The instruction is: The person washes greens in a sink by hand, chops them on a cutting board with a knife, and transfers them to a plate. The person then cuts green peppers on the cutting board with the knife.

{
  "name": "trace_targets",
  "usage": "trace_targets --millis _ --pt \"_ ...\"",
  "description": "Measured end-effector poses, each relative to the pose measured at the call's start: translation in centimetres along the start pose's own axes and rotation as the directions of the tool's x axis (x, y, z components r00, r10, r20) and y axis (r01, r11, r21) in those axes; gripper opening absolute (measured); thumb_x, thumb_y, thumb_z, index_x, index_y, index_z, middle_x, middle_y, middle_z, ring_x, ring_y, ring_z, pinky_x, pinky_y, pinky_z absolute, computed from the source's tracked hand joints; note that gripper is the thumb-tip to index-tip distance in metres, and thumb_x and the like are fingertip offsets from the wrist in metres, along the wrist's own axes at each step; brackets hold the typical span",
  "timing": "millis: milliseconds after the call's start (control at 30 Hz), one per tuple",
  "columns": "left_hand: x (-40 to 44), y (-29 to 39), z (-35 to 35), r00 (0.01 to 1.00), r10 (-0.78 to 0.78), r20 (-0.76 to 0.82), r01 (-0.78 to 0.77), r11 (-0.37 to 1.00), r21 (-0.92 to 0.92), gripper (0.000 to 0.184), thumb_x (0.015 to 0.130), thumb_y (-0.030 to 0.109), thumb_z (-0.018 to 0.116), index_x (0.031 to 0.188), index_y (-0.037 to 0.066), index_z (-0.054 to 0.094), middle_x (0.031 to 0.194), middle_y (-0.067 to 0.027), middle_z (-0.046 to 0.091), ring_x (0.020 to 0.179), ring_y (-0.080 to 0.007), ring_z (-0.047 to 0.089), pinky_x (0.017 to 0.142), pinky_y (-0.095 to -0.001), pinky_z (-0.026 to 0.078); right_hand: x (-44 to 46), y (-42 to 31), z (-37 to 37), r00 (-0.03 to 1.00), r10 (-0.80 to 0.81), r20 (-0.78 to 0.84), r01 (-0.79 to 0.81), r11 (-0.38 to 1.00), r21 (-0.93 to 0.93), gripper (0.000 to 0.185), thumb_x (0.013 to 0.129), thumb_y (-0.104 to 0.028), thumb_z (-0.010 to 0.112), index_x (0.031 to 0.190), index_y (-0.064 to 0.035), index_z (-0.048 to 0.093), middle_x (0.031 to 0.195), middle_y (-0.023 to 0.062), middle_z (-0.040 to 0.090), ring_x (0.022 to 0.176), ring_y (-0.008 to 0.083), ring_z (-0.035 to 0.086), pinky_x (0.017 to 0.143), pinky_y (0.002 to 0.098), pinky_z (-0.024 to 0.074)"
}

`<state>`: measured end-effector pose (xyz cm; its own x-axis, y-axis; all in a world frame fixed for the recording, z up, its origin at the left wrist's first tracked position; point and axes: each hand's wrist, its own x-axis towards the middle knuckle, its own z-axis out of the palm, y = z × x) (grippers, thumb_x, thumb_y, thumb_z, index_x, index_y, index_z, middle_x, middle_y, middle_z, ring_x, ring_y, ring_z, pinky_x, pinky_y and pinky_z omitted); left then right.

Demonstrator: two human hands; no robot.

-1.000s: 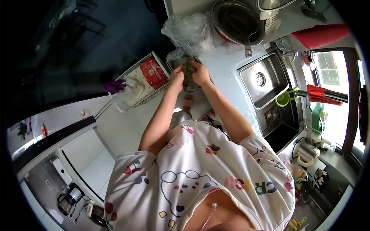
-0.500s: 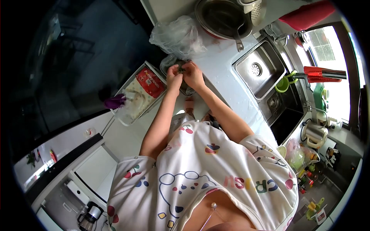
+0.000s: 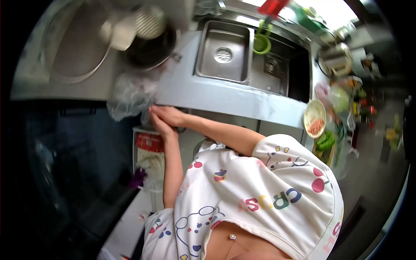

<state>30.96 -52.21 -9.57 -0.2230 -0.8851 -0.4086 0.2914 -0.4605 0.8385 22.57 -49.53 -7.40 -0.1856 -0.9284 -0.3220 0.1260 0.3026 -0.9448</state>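
Note:
My left hand (image 3: 160, 125) and my right hand (image 3: 170, 115) are pressed against each other just off the front edge of the counter. Their fingers are drawn together, and whatever lies between them is hidden. Beside the fingertips, a crumpled clear plastic bag (image 3: 128, 99) hangs over the counter edge. Below my left hand is a pulled-out bin (image 3: 135, 158) with a red printed packet (image 3: 149, 142) in it.
The steel sink (image 3: 223, 65) is set in the counter (image 3: 216, 91), with a green scoop (image 3: 261, 44) over its second basin. A dark pan (image 3: 149, 54) stands at the back left. To the right are a bowl (image 3: 308, 113) of pinkish food and green vegetables (image 3: 326, 141).
My view has swung to the right. Earlier both hands were pinching something small and dark green at their fingertips; now the hands lie pressed together and that thing is out of sight.

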Motion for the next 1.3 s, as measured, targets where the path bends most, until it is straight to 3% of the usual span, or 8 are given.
trace_targets --millis 267,300,400,433,567,667,767,1300 --pt "-5.5 -2.2 12.6 0.927 0.012 0.375 0.015 0.998 -0.067 0.069 0.106 0.056 0.029 0.155 0.008 0.030 0.161 -0.0077 0.030 0.145 -0.0222 0.034 0.120 -0.0345 0.024 -6.3 -0.9 -8.7 0.927 -0.239 -0.290 0.288 0.947 0.140 0.074 0.103 -0.059 0.032 0.150 -0.0023 0.040 0.155 0.0193 0.039 0.145 0.0336 0.032 0.120 0.0344 0.0225" --pt "-7.8 -2.3 15.5 0.939 -0.006 0.343 0.033 0.997 -0.074 0.054 0.106 0.054 0.032 0.133 0.012 0.053 0.129 -0.0009 0.057 0.121 -0.0151 0.052 0.107 -0.0332 0.037 -6.0 -0.5 -9.5 0.884 -0.185 -0.430 0.268 0.953 0.141 0.073 0.103 -0.058 0.032 0.148 -0.0005 0.041 0.154 0.0212 0.039 0.148 0.0325 0.028 0.120 0.0342 0.0210" --pt "-9.5 -5.9 19.5 0.836 -0.082 0.543 0.088 0.996 0.016 0.048 0.106 0.053 0.033 0.120 0.014 0.057 0.117 0.0017 0.059 0.113 -0.0129 0.054 0.101 -0.0312 0.040 -3.9 2.1 -12.5 0.450 -0.382 -0.807 0.714 0.697 0.068 0.032 0.103 -0.038 0.048 0.117 -0.0117 0.058 0.129 0.0179 0.060 0.115 0.0276 0.055 0.094 0.0424 0.0414" --pt "-11.4 -6.4 21.5 0.832 -0.124 0.541 0.123 0.992 0.037 0.042 0.107 0.051 0.034 0.111 0.016 0.056 0.109 0.0029 0.058 0.107 -0.0126 0.055 0.097 -0.0308 0.041 -10.8 -2.5 -14.0 0.307 -0.370 -0.877 0.285 0.915 -0.286 0.036 0.103 -0.037 0.046 0.104 -0.0059 0.064 0.103 0.0151 0.070 0.096 0.0303 0.064 0.083 0.0433 0.0462" --pt "-15.1 -10.9 25.8 0.669 -0.210 0.713 0.169 0.977 0.129 0.037 0.107 0.049 0.035 0.105 0.018 0.055 0.104 0.0071 0.057 0.099 -0.0082 0.055 0.089 -0.0269 0.043 -13.1 2.3 -21.5 0.096 -0.443 -0.891 0.096 0.896 -0.435 0.039 0.104 -0.037 0.046 0.095 -0.0051 0.065 0.092 0.0124 0.070 0.087 0.0311 0.063 0.081 0.0433 0.0461" --pt "-19.7 -13.1 28.9 0.627 -0.238 0.742 0.188 0.970 0.152 0.034 0.108 0.047 0.036 0.097 0.019 0.053 0.095 0.0082 0.055 0.091 -0.0066 0.054 0.083 -0.0258 0.044 -18.1 5.5 -27.2 0.384 -0.421 -0.822 0.543 0.823 -0.167 0.037 0.103 -0.036 0.049 0.091 -0.0055 0.066 0.091 0.0116 0.070 0.086 0.0298 0.063 0.081 0.0430 0.0462" --pt "-22.0 -16.0 30.6 0.630 -0.264 0.730 0.196 0.964 0.180 0.034 0.108 0.043 0.037 0.092 0.020 0.055 0.088 0.0072 0.055 0.086 -0.0082 0.054 0.081 -0.0262 0.045 -20.7 3.6 -26.3 0.111 -0.200 -0.974 0.324 0.933 -0.155 0.030 0.102 -0.032 0.053 0.098 -0.0060 0.069 0.095 0.0140 0.072 0.091 0.0265 0.066 0.083 0.0394 0.0475" --pt "-24.9 -22.0 37.7 0.523 -0.339 0.782 0.188 0.941 0.282 0.030 0.108 0.038 0.040 0.093 0.017 0.055 0.087 0.0056 0.055 0.083 -0.0085 0.054 0.077 -0.0268 0.046 -30.6 6.0 -36.5 0.607 -0.250 -0.755 0.571 0.798 0.195 0.069 0.105 -0.052 0.031 0.148 0.0022 0.039 0.155 0.0235 0.037 0.151 0.0368 0.018 0.122 0.0379 0.0159"
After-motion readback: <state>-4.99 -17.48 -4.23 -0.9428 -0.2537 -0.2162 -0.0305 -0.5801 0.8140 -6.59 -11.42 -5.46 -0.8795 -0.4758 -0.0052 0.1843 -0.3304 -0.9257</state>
